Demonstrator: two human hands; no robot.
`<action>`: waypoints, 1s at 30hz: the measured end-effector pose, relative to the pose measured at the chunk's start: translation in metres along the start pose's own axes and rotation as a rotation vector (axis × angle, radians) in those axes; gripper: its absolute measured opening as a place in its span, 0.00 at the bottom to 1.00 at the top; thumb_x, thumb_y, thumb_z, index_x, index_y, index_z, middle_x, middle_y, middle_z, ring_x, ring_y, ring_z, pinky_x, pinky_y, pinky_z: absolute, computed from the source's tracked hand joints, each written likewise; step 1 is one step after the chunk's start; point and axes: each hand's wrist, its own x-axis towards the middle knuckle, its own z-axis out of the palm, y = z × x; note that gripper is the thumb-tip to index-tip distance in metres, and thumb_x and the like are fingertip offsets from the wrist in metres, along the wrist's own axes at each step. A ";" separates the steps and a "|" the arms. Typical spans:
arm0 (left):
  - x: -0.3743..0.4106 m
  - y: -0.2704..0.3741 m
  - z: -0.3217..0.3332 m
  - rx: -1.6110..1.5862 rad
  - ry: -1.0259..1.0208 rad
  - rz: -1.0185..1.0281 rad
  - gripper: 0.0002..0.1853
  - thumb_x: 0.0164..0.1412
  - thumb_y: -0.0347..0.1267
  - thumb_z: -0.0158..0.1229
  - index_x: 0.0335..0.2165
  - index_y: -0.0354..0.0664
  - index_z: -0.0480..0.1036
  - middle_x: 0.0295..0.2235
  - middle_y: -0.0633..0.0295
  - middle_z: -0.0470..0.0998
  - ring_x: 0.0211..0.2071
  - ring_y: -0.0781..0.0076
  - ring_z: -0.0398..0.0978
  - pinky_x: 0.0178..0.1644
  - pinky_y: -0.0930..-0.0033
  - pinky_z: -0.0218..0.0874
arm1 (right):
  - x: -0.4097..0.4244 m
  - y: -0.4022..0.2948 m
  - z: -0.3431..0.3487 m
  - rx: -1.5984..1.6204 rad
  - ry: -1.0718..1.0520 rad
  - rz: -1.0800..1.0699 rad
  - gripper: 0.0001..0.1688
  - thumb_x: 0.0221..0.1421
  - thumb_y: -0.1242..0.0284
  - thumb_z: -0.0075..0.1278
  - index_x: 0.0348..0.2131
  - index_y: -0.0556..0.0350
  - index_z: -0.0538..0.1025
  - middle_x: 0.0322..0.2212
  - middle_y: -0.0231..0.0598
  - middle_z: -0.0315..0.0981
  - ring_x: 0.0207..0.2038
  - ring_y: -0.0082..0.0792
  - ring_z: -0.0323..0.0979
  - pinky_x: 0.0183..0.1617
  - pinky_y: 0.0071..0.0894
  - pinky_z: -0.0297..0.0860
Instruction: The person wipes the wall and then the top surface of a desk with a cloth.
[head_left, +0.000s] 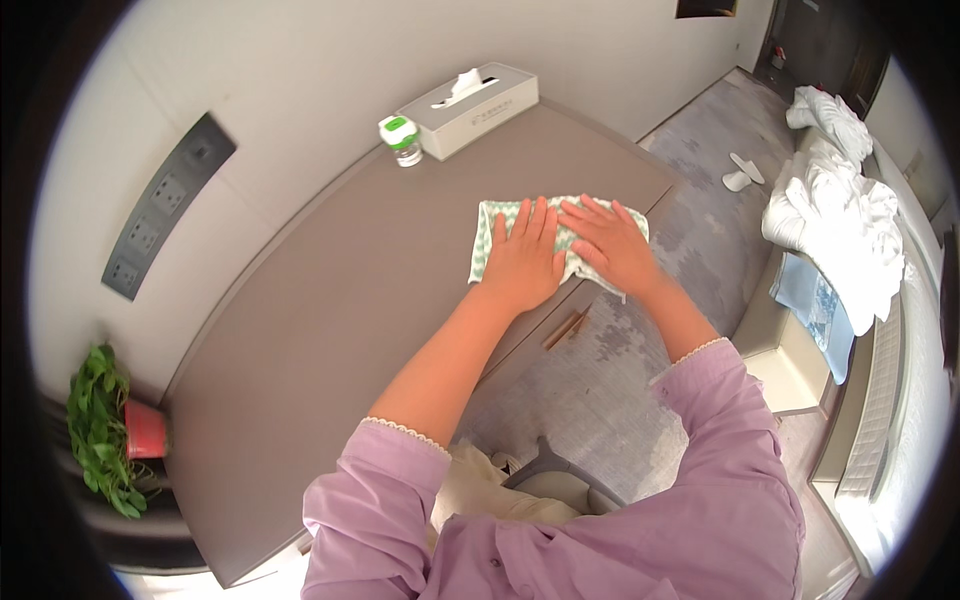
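A green-and-white patterned cloth lies spread on the brown desk, close to its front edge. My left hand rests palm down on the cloth's left part, fingers extended. Beside it, my right hand presses flat on the right part with its fingers spread. Neither hand is closed around the fabric. The cloth's lower right corner hangs past the desk edge, and its middle is partly hidden under both hands.
A tissue box and a small green-and-white lidded jar stand against the wall. Left of the desk is a plant in a red pot. A chair is below me. White bedding is piled at right.
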 end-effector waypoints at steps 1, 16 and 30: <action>0.016 0.001 0.003 -0.009 -0.022 0.012 0.32 0.64 0.43 0.40 0.61 0.36 0.51 0.64 0.51 0.49 0.65 0.54 0.44 0.65 0.44 0.35 | 0.003 0.013 -0.001 -0.006 0.020 0.023 0.26 0.61 0.56 0.41 0.55 0.41 0.68 0.58 0.30 0.61 0.63 0.37 0.53 0.66 0.51 0.44; 0.157 0.012 0.041 -0.078 -0.121 0.089 0.30 0.65 0.41 0.37 0.63 0.45 0.50 0.65 0.60 0.47 0.66 0.62 0.41 0.67 0.49 0.32 | 0.030 0.130 -0.001 -0.127 0.201 0.176 0.23 0.61 0.55 0.40 0.53 0.36 0.71 0.56 0.25 0.65 0.62 0.33 0.56 0.65 0.45 0.46; 0.058 0.031 0.012 -0.057 -0.118 0.182 0.29 0.64 0.33 0.38 0.63 0.43 0.48 0.64 0.57 0.48 0.66 0.59 0.43 0.66 0.48 0.34 | -0.024 0.020 0.062 0.341 0.687 0.400 0.30 0.66 0.60 0.32 0.62 0.54 0.55 0.66 0.50 0.35 0.67 0.57 0.32 0.67 0.51 0.38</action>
